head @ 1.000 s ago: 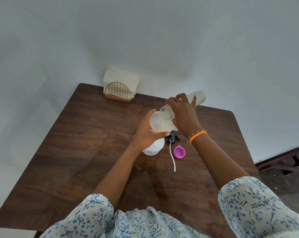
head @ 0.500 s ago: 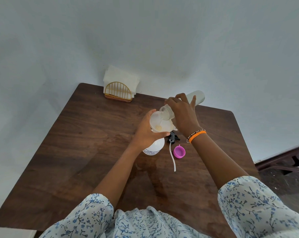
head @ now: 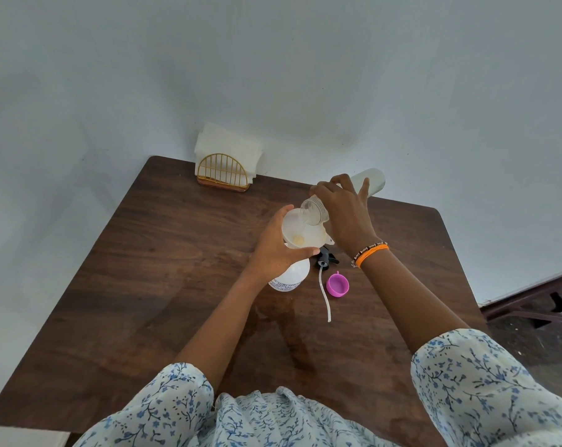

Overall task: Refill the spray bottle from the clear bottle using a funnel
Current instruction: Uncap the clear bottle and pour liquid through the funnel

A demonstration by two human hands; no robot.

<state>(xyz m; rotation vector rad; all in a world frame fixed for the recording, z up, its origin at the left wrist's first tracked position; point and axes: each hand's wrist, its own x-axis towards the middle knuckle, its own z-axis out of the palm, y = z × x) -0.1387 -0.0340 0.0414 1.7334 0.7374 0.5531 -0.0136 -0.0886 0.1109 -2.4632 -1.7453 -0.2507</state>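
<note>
Right hand [head: 344, 211] wrapped round the clear bottle [head: 368, 182], tipped mouth-down over the funnel [head: 305, 233]; liquid runs from the mouth into the bowl. Left hand [head: 278, 250] curled round the funnel's near rim, thumb along the front edge. Funnel sits in the neck of the spray bottle [head: 291, 277], upright mid-table [head: 163, 269]. Black spray head [head: 326, 258] with tube lies just right of it, pink cap [head: 337, 285] beside. Napkin holder [head: 223, 172] at far edge.

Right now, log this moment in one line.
pouring | right hand tips clear bottle into funnel | left hand steadies funnel on spray bottle
</note>
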